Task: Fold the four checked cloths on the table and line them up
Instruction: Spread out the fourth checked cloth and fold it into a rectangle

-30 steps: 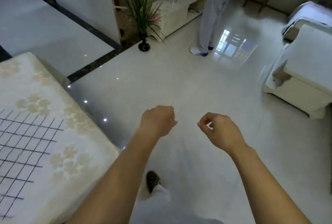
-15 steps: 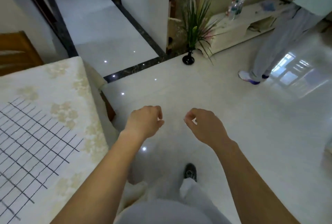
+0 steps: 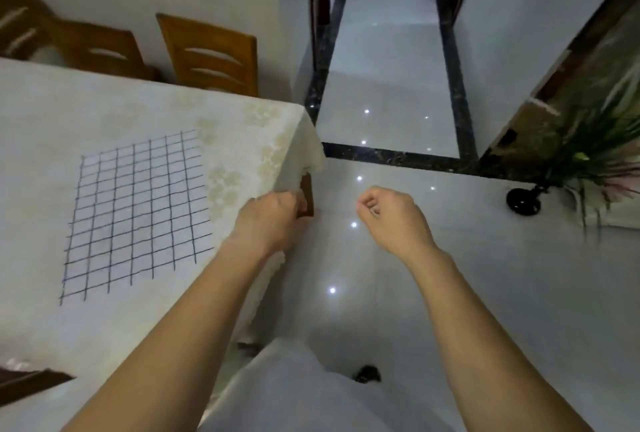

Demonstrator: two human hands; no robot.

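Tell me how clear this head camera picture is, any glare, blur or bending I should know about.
Head view: dim, bluish light and soft focus overall; the plant at the right edge is smeared; small bright light reflections dot the glossy floor; wide-angle bending tilts the doorway frame and the chairs; the checked cloth shows its grid lines clearly.
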